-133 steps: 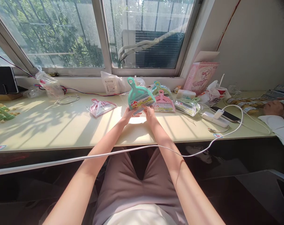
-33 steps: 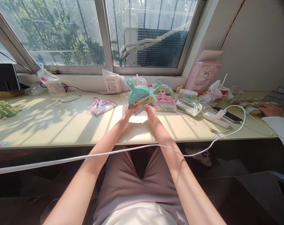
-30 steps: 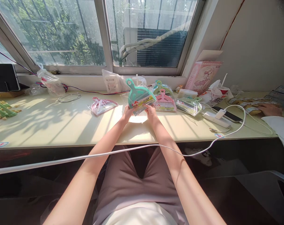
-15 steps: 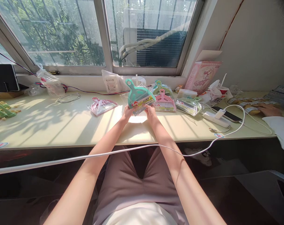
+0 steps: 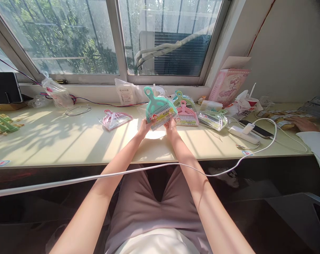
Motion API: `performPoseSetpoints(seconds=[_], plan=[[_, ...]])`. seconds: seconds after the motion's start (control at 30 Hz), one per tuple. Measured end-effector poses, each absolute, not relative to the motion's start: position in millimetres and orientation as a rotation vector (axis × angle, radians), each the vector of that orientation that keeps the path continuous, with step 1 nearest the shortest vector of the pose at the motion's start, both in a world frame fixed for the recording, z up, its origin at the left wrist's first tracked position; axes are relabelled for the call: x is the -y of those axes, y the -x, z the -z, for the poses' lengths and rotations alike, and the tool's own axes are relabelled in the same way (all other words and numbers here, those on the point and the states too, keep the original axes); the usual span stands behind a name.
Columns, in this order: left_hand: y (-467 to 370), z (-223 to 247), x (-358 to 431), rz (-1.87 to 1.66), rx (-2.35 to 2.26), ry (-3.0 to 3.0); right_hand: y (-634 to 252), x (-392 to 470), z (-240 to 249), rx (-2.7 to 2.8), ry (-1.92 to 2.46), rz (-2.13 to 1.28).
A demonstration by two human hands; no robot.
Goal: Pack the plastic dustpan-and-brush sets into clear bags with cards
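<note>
A teal dustpan and brush set [image 5: 160, 106] in clear wrapping is held up over the table, its looped handle pointing up. My left hand [image 5: 145, 127] is closed on its lower left corner, and my right hand [image 5: 171, 126] grips the lower right side. Behind and right of it lie a pink set [image 5: 186, 114], a green one [image 5: 179, 96] and another wrapped green set [image 5: 214, 119]. A wrapped pink set [image 5: 116, 119] rests alone to the left.
A white cable [image 5: 149, 170] crosses above my forearms to a power strip [image 5: 244, 135] beside a phone [image 5: 256, 129]. At the right, another person's hand [image 5: 305, 124] touches wrapped items. A pink box [image 5: 228, 86] and bagged cup [image 5: 56, 92] stand by the window.
The teal set has moved slightly right and up, and faces the camera a little more squarely. My right hand has shifted slightly right with it.
</note>
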State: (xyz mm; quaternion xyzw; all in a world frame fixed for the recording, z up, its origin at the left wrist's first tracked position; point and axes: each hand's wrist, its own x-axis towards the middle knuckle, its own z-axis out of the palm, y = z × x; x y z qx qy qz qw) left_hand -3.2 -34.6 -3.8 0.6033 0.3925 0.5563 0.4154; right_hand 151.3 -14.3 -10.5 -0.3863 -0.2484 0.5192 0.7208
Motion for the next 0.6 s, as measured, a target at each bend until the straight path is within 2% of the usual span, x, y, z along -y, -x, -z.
performPoseSetpoints(seconds=[0.6], plan=[[2.8, 12.9, 30.7, -1.338, -0.927, -1.557, -155.8, 8.3, 16.0, 0.597, 0.846, -1.150]])
